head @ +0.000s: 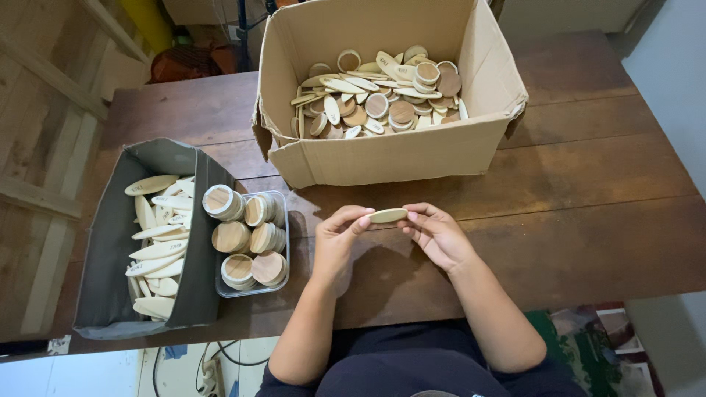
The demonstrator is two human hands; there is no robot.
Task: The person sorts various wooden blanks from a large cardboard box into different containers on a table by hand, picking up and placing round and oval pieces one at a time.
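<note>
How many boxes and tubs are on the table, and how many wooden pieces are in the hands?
Cardboard box: 1
Grey bin: 1
Clear tub: 1
Oval wooden piece, held by left hand and right hand: 1
Total: 4

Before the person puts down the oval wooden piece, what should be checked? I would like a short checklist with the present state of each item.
1. Oval wooden piece pinched at both ends by left hand and right hand: ok.
2. Piece held above the table, not resting on it: ok.
3. Grey bin of oval pieces has room: ok.
4. Clear tray of round discs is nearly full: not ok.
5. Cardboard box open and reachable: ok.
6. Surface flaws on the piece: cannot tell.
</note>
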